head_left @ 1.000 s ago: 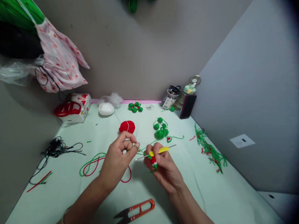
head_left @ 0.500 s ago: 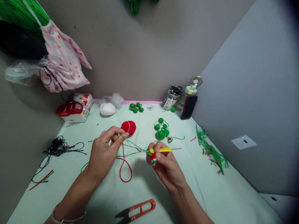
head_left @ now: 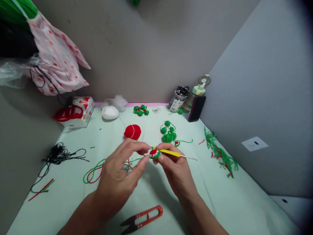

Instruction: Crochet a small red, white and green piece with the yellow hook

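Observation:
A small round crochet piece (head_left: 154,153), red in the middle with a white ring and green edge, is held up between both hands above the table. My left hand (head_left: 119,176) pinches its left side with thumb and forefinger. On the other side, my right hand (head_left: 177,173) grips the piece and a yellow-handled crochet hook (head_left: 171,152), whose metal tip points right. Red and green yarn strands (head_left: 91,173) loop on the table, partly hidden behind my left hand. Just beyond the hands sits a red yarn ball (head_left: 132,132).
Orange thread snips (head_left: 146,218) lie in front. Green yarn balls (head_left: 169,136), a white yarn ball (head_left: 110,112) and a phone (head_left: 197,108) stand farther back. Black cord (head_left: 60,153) lies left, yarn scraps (head_left: 221,155) right. A tissue box (head_left: 83,112) is at the back left.
My left hand has moved right from the stretched green yarn to the crochet piece. The piece is turned to show its round face, and the hook's tip now points right.

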The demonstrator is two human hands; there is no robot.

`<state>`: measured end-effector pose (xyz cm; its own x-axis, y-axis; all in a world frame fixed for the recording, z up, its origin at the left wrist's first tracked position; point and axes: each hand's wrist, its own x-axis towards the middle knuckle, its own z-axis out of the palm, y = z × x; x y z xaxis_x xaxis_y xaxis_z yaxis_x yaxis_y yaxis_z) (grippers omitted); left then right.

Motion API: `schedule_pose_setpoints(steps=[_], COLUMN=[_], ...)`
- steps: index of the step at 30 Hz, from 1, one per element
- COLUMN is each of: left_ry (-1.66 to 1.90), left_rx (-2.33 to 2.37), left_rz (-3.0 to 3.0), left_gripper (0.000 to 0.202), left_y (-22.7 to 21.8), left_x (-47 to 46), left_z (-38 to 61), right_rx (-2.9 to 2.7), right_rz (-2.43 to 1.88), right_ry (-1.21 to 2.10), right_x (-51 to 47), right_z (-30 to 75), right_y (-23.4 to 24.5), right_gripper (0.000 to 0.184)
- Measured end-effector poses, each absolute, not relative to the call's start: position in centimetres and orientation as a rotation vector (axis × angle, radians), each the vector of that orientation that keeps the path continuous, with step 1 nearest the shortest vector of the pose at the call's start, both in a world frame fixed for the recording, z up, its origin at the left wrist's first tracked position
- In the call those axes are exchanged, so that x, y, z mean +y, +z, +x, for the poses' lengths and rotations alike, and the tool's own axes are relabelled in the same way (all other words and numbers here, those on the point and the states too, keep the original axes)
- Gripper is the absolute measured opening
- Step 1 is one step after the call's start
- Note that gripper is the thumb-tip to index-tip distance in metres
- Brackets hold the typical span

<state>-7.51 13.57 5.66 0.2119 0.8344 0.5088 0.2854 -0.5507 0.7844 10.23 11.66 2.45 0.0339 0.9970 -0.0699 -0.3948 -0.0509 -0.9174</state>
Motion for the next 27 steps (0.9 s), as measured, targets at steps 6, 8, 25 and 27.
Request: schedule_pose_setpoints(steps=[6,8,25,27], left_ry=[1.233,1.195,1.023,1.012], left_rx=[0.979,0.992,0.953,0.957], left_rz=[1.933,1.901,1.376,1.375], left_gripper=[0.019,0.018,0.007,0.005], left_y=[4.1,3.9,4.9,5.0], left_x=[13.9,13.9,14.4,14.4], left_z=[-6.3,-6.3,-6.7,-6.9], right_rx=[-0.911,-0.913,-0.962,-0.975], right_rz=[-1.01,-1.022,-1.073,-1.087], right_ry=[1.279,1.269,1.302,1.307], right_x=[11.5,11.5,11.6,11.5], right_z=[10.2,10.1,10.4,10.3], right_y=[2.0,2.1,2.8,2.8], right_gripper=[0.012,0.012,0.021,0.019])
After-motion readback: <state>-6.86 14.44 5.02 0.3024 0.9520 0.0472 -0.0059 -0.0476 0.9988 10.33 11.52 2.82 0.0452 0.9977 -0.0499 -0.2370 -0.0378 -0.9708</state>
